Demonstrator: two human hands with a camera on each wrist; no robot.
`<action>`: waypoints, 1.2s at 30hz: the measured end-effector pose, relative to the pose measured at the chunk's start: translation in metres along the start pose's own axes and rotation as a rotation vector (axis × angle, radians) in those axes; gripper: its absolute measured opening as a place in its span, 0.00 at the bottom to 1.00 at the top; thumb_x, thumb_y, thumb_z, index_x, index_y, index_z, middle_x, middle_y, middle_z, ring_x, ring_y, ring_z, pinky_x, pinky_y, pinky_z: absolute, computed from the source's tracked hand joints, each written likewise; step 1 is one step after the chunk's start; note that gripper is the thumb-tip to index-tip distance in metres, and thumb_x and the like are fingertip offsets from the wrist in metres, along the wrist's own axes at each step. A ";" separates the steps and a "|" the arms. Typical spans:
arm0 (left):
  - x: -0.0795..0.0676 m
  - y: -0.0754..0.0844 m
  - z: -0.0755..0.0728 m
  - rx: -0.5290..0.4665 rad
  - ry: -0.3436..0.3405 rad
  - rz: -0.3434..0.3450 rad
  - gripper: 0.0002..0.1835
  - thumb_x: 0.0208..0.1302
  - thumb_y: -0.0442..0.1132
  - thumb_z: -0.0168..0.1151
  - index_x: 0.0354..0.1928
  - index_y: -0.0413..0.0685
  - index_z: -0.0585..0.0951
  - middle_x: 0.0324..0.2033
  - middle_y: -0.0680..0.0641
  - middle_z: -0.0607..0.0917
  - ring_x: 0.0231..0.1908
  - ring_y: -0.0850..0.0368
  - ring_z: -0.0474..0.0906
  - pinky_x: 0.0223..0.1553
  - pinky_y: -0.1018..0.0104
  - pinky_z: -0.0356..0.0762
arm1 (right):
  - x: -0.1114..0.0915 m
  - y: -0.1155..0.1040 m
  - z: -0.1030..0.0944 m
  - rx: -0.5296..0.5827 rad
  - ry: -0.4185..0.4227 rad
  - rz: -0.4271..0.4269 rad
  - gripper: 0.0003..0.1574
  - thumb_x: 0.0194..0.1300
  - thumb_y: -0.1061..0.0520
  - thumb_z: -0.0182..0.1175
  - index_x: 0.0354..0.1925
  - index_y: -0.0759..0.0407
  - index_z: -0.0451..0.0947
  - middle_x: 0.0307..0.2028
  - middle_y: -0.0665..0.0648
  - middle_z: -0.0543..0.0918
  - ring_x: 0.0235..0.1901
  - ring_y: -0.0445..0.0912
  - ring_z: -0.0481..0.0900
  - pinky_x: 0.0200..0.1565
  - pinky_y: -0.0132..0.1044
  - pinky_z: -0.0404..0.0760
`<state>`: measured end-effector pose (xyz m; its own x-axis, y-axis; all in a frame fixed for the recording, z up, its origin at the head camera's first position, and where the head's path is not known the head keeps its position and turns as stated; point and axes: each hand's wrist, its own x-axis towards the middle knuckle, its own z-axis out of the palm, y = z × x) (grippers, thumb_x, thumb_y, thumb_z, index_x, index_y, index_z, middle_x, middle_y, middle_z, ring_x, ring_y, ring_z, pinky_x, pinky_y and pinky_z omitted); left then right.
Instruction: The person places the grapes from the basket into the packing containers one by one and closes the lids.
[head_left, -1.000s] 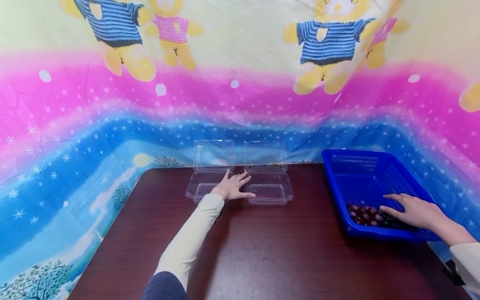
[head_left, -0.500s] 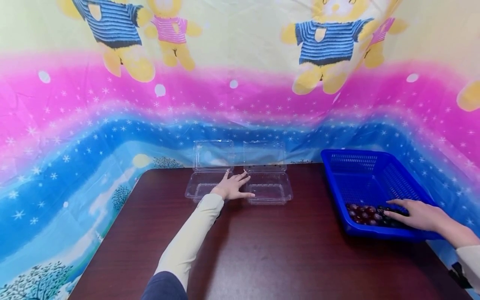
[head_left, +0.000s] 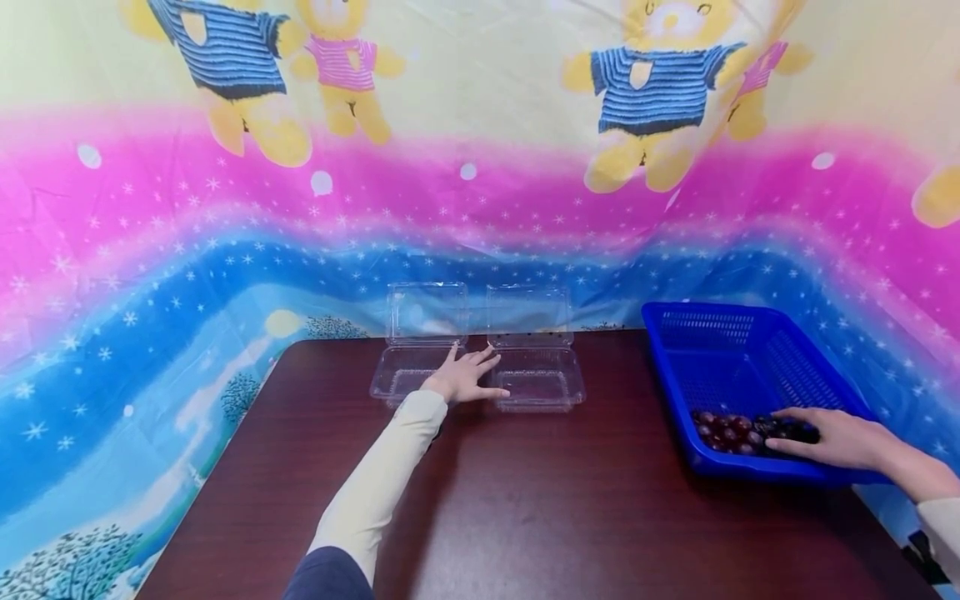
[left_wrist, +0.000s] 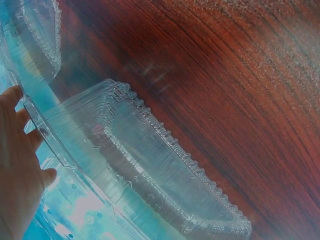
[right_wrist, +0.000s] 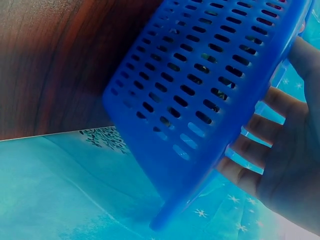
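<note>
My left hand [head_left: 465,375] is spread out between two clear plastic clamshell boxes with raised lids, its fingers and thumb at their adjoining edges. The left box [head_left: 399,373] is partly covered by that hand; the right box [head_left: 540,377] shows more fully. In the left wrist view, the fingers of the left hand [left_wrist: 20,165] lie beside a box rim [left_wrist: 65,155]. On the right, my right hand [head_left: 840,437] reaches over the rim of a blue plastic basket [head_left: 675,392]. Its thumb and fingers extend onto dark grapes [head_left: 783,427], beside redder round grapes [head_left: 723,432].
Everything stands on a dark brown wooden table [head_left: 570,500]. Behind it hangs a cloth backdrop [head_left: 465,225] with printed bears and snowflakes. The basket's slotted wall [right_wrist: 185,85] rises toward the right hand's fingers in the right wrist view.
My right hand has shifted slightly right and lowered toward the dark grapes, which show more between thumb and fingers. The left hand and both boxes have stayed put.
</note>
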<state>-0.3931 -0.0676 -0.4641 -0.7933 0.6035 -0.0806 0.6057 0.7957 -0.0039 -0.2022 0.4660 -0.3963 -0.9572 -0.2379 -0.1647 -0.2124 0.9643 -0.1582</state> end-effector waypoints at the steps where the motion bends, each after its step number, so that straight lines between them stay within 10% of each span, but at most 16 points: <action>1: 0.000 0.000 0.000 -0.001 0.000 0.001 0.49 0.54 0.78 0.35 0.72 0.59 0.50 0.72 0.51 0.48 0.69 0.49 0.53 0.68 0.40 0.33 | 0.000 0.000 0.001 0.003 0.001 -0.007 0.40 0.63 0.38 0.55 0.58 0.69 0.69 0.50 0.77 0.74 0.31 0.47 0.79 0.26 0.40 0.72; 8: 0.000 0.000 0.000 -0.013 -0.006 0.005 0.49 0.54 0.78 0.35 0.72 0.59 0.50 0.72 0.50 0.48 0.69 0.48 0.52 0.68 0.40 0.34 | 0.001 0.003 0.004 -0.022 0.021 -0.043 0.43 0.57 0.37 0.61 0.57 0.69 0.70 0.50 0.77 0.74 0.46 0.69 0.75 0.35 0.57 0.77; 36: 0.000 0.000 0.001 -0.043 -0.006 -0.008 0.49 0.54 0.79 0.36 0.73 0.60 0.50 0.73 0.51 0.47 0.70 0.48 0.52 0.68 0.40 0.35 | 0.027 0.000 0.008 -0.112 -0.026 -0.094 0.43 0.47 0.41 0.68 0.49 0.73 0.71 0.44 0.74 0.75 0.44 0.68 0.74 0.38 0.59 0.75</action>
<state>-0.3932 -0.0671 -0.4648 -0.7974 0.5973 -0.0864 0.5964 0.8018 0.0386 -0.2266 0.4590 -0.4086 -0.9271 -0.3291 -0.1793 -0.3226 0.9443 -0.0650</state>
